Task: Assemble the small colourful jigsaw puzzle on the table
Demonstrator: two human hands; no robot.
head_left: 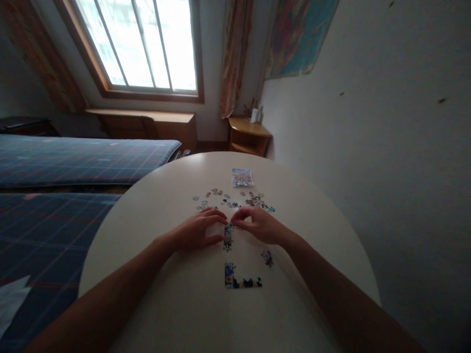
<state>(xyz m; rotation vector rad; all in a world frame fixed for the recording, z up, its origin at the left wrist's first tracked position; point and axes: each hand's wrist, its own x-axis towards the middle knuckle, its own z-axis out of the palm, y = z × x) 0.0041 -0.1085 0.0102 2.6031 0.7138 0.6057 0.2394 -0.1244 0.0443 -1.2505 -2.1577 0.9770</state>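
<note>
On the pale round table (158, 284), my left hand (200, 229) rests with thumb and fingers apart, its fingertips beside a joined strip of jigsaw pieces (227, 239). My right hand (257, 223) pinches a small jigsaw piece (231, 224) at the upper end of that strip; the fingers partly hide it. Nearer to me lies an L-shaped joined section of puzzle (228, 275) with dark blue and yellow along its lower edge. A small joined cluster of pieces (268, 258) sits to its upper right. Loose jigsaw pieces (254, 200) are scattered beyond both hands.
A picture card or packet (242, 177) lies toward the table's far side. The bed (73, 162) with a plaid cover stands at the left, a white wall (397, 162) at the right. A corner shelf (250, 130) and a desk (165, 120) are behind the table.
</note>
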